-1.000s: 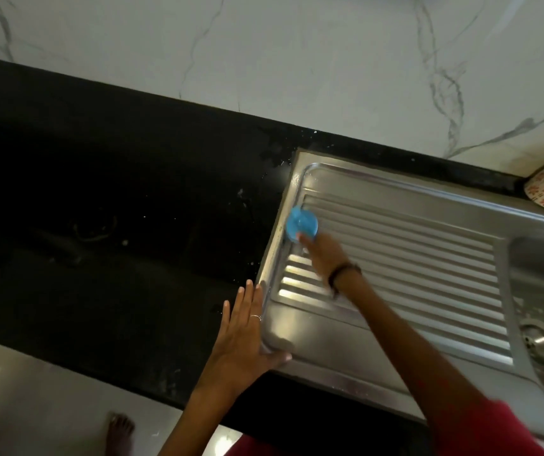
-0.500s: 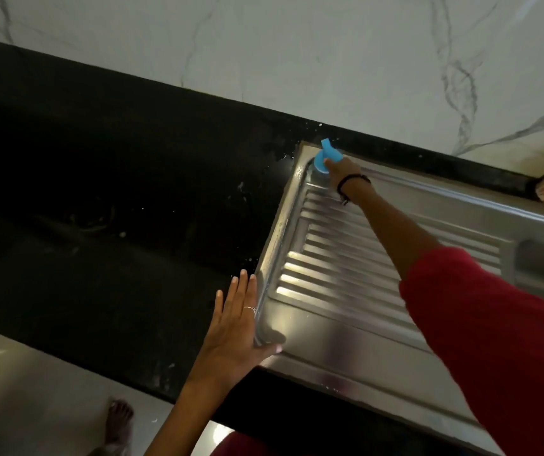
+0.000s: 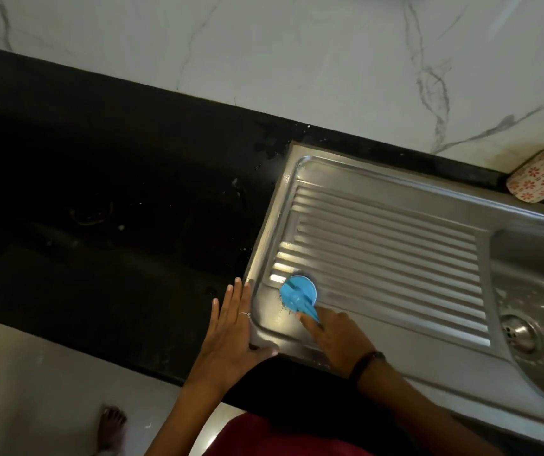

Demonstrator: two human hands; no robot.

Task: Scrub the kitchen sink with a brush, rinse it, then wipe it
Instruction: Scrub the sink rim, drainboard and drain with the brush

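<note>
We look down on a black countertop [image 3: 99, 225] that fills the 9 o'clock side, with the steel sink [image 3: 395, 363] set into it from the centre out to 3 o'clock. Its ribbed drainboard [image 3: 379, 251] takes up the middle, and the basin with its drain [image 3: 519, 334] sits toward 4 o'clock. At 2 o'clock, against the marble wall, a flowered cup [image 3: 540, 182] rests near the sink's back rim.

Our left hand [image 3: 231, 334] lies flat with straight fingers on the counter, its thumb touching the sink's near-left corner to brace us. Our right hand [image 3: 333, 337] grips the handle of the blue brush [image 3: 298, 294], index finger laid along it, and the round head presses bristles-down on the drainboard's near-left corner, about 6 o'clock from the frame centre.

We judge the scrubbing step to be underway, with rinsing and wiping not yet done. To do it well, we would run the bristles along the ribs rather than across them, so they reach into the grooves, and work the rounded corner channel with short circles. Steady downward pressure through the index finger should keep the head flat, and sweeping toward the basin at 3 o'clock should carry loosened grime to the drain.
</note>
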